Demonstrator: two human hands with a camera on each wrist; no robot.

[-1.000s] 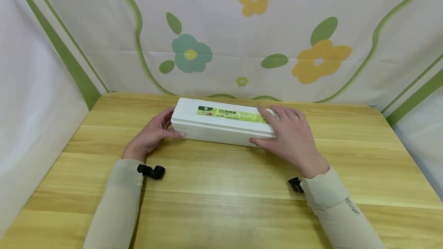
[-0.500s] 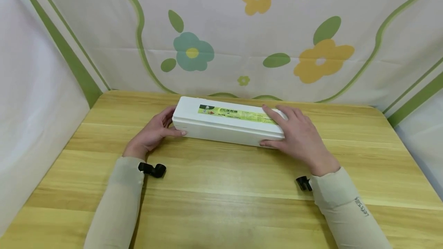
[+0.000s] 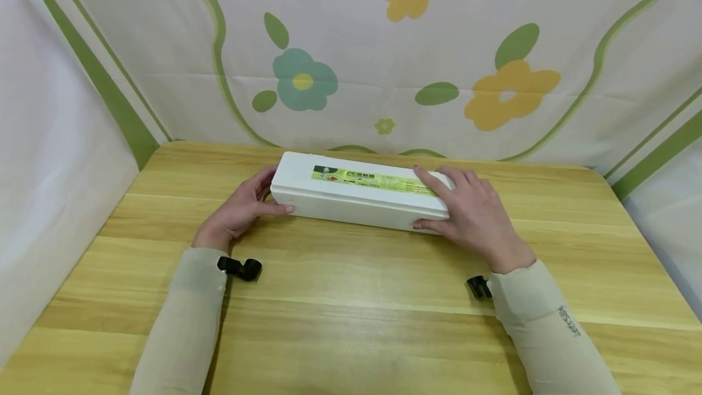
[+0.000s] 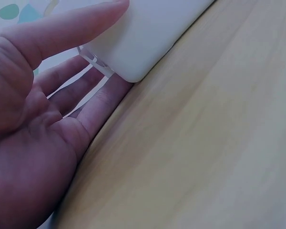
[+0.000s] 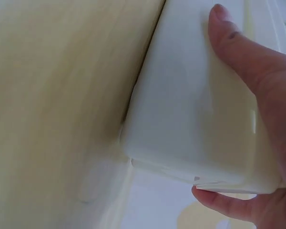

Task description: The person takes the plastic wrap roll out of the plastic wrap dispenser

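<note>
A long white cling film box (image 3: 351, 209) with a green and yellow label on its lid lies on the table towards the back. The left hand (image 3: 244, 206) holds its left end, thumb on the front face and fingers behind. At the other end, the right hand (image 3: 477, 212) grips the box, thumb on the front and index finger on the lid beside the label. In the left wrist view, the left fingers (image 4: 100, 102) reach round the box's end (image 4: 133, 52) near the tabletop. The right thumb (image 5: 248, 55) presses the box's side (image 5: 181, 109) in the right wrist view.
The wooden table (image 3: 340, 322) spreads out in front of the box. Behind it hangs a white curtain (image 3: 362, 47) with printed flowers, and more cloth closes off both sides. A small black mount (image 3: 241, 268) sits on each sleeve cuff.
The right hand has shifted a little to the right along the box, uncovering more of its lid, and has since stayed there. The left hand keeps its place at the left end.
</note>
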